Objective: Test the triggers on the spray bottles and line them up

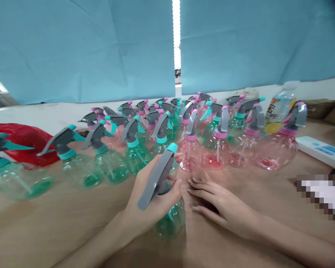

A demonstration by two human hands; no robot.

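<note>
Left hand [156, 206] clasps 1 round, translucent-green plastic spray bottle [171, 222] by its neck, probably for steadiness; at 4 o'clock, right hand [222, 203] rests empty, loosely spread.

The left hand [159, 206] wraps around the neck of a green spray bottle [171, 221], which is the landmark here. Just right of this bottle, the right hand [219, 201] is low at the worktop [100, 219], fingers loosely extended and holding nothing. Left of the bottle runs a row of turquoise-collared bottles [111, 167], with a red plastic bag [33, 143] behind them. Pink-collared bottles [220, 149] stand behind it to the right, near a labelled drink bottle [280, 106] and a white device [321, 150]. More sprayers crowd behind it, before a blue curtain [86, 48].
</note>
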